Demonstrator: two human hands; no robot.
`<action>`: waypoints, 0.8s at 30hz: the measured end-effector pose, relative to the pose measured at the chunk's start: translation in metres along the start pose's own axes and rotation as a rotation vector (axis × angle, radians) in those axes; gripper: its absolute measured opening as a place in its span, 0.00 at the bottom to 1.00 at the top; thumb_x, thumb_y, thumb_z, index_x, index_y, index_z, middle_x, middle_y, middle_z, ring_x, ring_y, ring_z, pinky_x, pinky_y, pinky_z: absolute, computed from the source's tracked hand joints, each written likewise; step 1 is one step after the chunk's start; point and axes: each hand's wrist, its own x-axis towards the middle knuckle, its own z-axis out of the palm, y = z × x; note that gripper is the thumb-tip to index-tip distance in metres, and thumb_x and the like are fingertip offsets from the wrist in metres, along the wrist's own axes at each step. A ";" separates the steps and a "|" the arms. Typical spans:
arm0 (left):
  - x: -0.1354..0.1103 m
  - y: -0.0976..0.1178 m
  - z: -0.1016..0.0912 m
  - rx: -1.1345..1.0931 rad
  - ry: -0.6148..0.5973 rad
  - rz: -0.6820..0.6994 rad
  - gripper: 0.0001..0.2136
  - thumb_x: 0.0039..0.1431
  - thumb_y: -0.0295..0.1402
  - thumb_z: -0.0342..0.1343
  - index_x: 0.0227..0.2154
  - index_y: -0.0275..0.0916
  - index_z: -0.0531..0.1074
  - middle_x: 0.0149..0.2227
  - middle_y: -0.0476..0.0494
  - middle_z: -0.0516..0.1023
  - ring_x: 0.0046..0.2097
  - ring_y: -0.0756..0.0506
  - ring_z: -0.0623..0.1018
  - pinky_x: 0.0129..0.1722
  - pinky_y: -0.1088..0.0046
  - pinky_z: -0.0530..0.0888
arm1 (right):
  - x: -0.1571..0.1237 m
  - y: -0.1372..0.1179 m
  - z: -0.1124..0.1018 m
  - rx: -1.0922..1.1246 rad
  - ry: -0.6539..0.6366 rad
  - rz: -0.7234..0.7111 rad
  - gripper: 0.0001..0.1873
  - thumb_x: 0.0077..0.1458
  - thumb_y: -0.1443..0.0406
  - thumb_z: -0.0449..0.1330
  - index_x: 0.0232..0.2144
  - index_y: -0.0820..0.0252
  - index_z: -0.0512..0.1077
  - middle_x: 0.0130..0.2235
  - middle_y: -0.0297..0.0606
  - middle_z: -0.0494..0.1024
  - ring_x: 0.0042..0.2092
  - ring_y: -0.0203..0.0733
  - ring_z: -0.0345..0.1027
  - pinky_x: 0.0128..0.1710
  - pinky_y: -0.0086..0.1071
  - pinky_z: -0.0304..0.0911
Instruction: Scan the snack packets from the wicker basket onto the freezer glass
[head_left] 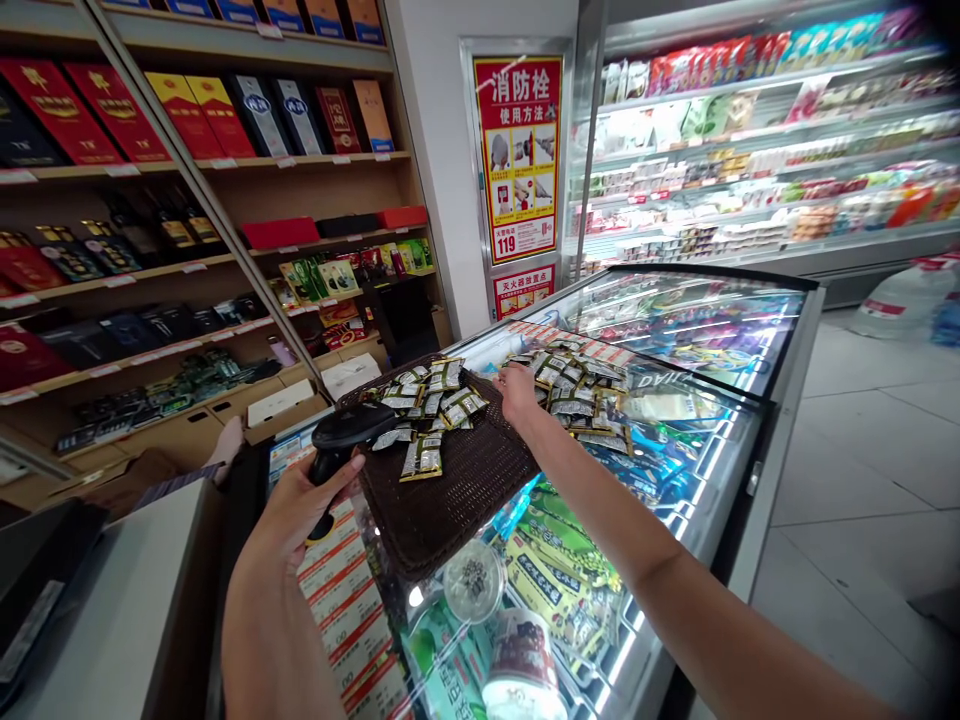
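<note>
My left hand (300,515) grips a black handheld barcode scanner (341,432) by its handle, with the scanner's head pointing to the right over a dark brown woven tray (457,490). The tray lies tilted on the glass lid of a lit chest freezer (675,310). A heap of small black-and-gold sachets (431,410) sits on the tray. More of these sachets (574,390) lie in a pile on the glass. My right hand (517,395) rests at the tray's far edge beside them, with nothing visibly held.
Shelves of boxed liquor (195,130) fill the left side. A white counter (127,590) lies at lower left, and another person's hand (229,445) shows behind it. A refrigerated display case (765,150) stands at the back right. A red-and-yellow fire hydrant notice (517,160) hangs on the pillar.
</note>
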 end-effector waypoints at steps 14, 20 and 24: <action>-0.002 -0.002 -0.001 -0.042 -0.002 -0.020 0.25 0.32 0.46 0.74 0.32 0.40 0.74 0.19 0.55 0.73 0.21 0.52 0.69 0.19 0.80 0.66 | -0.068 -0.013 0.009 -0.725 -1.212 -0.722 0.21 0.64 0.62 0.56 0.58 0.58 0.67 0.59 0.46 0.70 0.62 0.46 0.59 0.60 0.39 0.57; -0.002 -0.003 0.000 -0.043 0.000 0.013 0.24 0.32 0.48 0.74 0.28 0.39 0.72 0.18 0.56 0.71 0.20 0.53 0.68 0.18 0.80 0.64 | -0.074 -0.013 0.015 -0.737 -1.316 -0.623 0.16 0.66 0.57 0.54 0.48 0.59 0.73 0.49 0.45 0.77 0.49 0.45 0.71 0.51 0.37 0.64; -0.002 -0.003 0.000 -0.046 -0.018 0.019 0.24 0.33 0.48 0.73 0.27 0.39 0.71 0.17 0.57 0.70 0.20 0.53 0.67 0.19 0.81 0.64 | -0.073 -0.014 0.016 -0.782 -1.199 -0.677 0.18 0.63 0.59 0.59 0.51 0.62 0.70 0.53 0.49 0.74 0.54 0.48 0.67 0.55 0.40 0.61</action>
